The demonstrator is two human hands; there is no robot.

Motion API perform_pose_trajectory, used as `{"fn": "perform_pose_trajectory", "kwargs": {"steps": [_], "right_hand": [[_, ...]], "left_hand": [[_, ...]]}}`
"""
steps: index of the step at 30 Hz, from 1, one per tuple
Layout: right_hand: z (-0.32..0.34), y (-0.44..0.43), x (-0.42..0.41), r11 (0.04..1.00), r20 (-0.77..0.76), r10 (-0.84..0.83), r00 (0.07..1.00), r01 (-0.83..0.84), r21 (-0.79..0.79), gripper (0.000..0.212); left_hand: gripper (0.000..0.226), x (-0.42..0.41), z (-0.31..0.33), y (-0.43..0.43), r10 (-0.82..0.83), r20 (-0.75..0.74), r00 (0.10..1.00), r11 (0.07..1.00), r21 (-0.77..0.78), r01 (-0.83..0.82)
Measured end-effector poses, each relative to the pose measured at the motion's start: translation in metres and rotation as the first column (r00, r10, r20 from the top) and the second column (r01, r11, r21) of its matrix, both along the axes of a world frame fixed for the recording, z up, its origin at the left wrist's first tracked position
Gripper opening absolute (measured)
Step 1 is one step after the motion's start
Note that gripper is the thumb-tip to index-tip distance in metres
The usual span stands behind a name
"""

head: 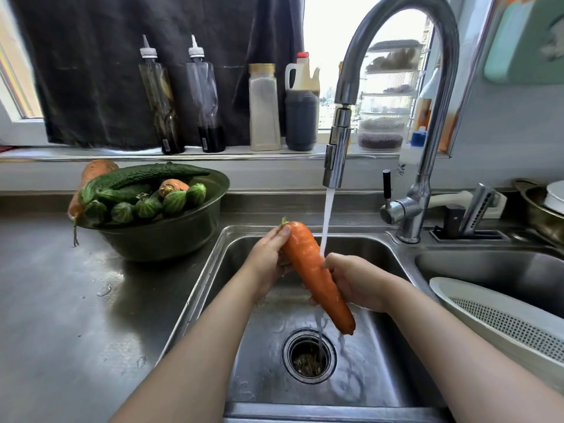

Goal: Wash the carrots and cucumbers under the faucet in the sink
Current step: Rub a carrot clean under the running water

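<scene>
— So, where is our carrot now?
— We hold it over the sink, right under the faucet. The water runs down and hits it near the middle. It tilts, fat end up, thin tip down toward the drain.
— And what do our hands do?
— Our left hand wraps round the fat top, by the little green stub. Our right hand wraps round the middle, a bit lower. Both hands grip the carrot.
— Will it be hard to hold?
— We think it is hard and stiff, so it will not bend or squash. It looks big, so maybe a bit heavy for one hand. It shines with water, so we guess it is slippery.
— Then where is the best place to grab?
— At the fat end, we think. The thin tip could slide out of our fingers. Two hands feel safer while we rub.
— What about the rest?
— The cucumbers lie in the green bowl on the counter, left of the sink, with a small carrot among them. They look bumpy, so they may slip less, but we think they snap more easily, so we should hold them gently near the middle
</scene>
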State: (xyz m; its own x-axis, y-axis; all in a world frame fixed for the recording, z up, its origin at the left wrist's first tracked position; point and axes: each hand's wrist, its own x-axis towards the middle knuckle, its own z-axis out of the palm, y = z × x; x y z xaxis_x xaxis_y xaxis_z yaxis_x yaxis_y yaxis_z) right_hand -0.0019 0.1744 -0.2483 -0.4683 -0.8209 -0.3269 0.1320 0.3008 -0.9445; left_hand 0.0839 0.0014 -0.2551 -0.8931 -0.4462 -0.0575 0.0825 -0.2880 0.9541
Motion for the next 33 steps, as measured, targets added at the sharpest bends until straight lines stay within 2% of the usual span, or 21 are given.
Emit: {"fn": "perform_pose_trajectory", "kwargs": {"steps": [3,7,11,15,22,27,33], "right_hand": [[-0.001,-0.003,0.002,0.999,0.061,-0.026,0.998,0.028,-0.024,0.054],[0.000,-0.006,0.006,1.000,0.035,-0.015,0.999,0.015,0.014,0.054],[0.005,0.002,0.004,0.998,0.051,0.056,0.997,-0.056,-0.005,0.067],[0.010,0.002,0.001,0.996,0.162,0.060,0.985,-0.048,-0.074,0.053],[0.013,0.004,0.004,0.997,0.152,0.047,0.987,-0.038,-0.061,0.042],[0.011,-0.001,0.008,0.996,0.104,-0.039,0.994,0.046,-0.070,0.037],[0.012,0.004,0.003,0.994,0.094,0.016,0.995,-0.006,-0.105,0.036]], "left_hand": [[0.043,-0.002,0.000,0.001,0.012,-0.021,1.000,0.997,0.078,-0.011],[0.046,-0.003,-0.003,0.006,-0.003,-0.001,1.000,0.993,0.117,0.003],[0.077,-0.002,-0.002,0.009,-0.021,-0.019,1.000,0.999,0.028,0.021],[0.073,-0.002,0.000,0.004,-0.045,-0.092,0.995,0.993,0.108,0.055],[0.071,-0.004,-0.004,0.002,-0.039,-0.065,0.997,0.998,0.046,0.043],[0.072,-0.002,-0.002,0.005,-0.024,-0.057,0.998,0.999,0.026,0.026],[0.077,-0.003,-0.006,0.003,0.002,-0.034,0.999,1.000,-0.002,-0.003]]}}
